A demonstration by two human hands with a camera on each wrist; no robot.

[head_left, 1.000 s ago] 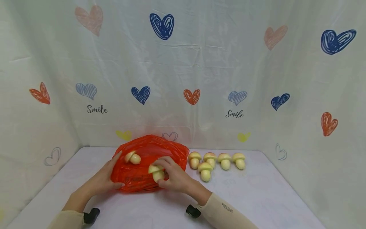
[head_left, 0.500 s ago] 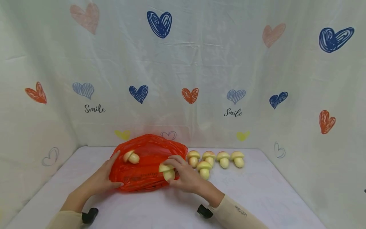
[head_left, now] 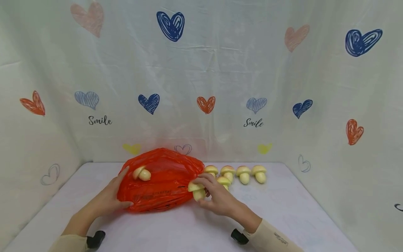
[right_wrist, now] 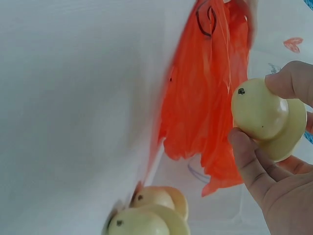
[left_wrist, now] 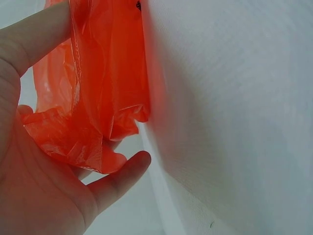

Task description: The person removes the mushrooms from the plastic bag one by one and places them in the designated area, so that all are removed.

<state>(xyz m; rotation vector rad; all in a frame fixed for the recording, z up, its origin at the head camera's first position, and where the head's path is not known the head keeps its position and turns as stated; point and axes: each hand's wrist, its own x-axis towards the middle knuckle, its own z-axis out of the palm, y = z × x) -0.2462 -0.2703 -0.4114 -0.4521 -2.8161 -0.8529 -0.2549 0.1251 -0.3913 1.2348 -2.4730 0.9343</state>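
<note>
My right hand [head_left: 218, 196] holds a pale yellow toy mushroom [head_left: 197, 191] by cap and stem, at the right side of a red plastic bag [head_left: 160, 182]. The right wrist view shows this mushroom [right_wrist: 261, 110] pinched between thumb and fingers, apart from the table. My left hand [head_left: 108, 196] grips the bag's left side, its thumb in front. In the left wrist view the bag [left_wrist: 107, 73] passes between thumb and fingers. Another toy mushroom [head_left: 142, 173] lies on its side at the bag's upper left; whether inside or on top, I cannot tell.
Several more toy mushrooms stand right of the bag, the outermost mushroom [head_left: 259, 174] farthest right. One nearer mushroom [head_left: 224, 182] is partly hidden by my right hand. A white cloth covers the table [head_left: 283, 217], and a heart-printed curtain [head_left: 201, 70] hangs behind.
My right hand has moved right with its mushroom, from over the bag's front to its right edge. The left hand stays at the bag's left side. The head view has shifted slightly.
</note>
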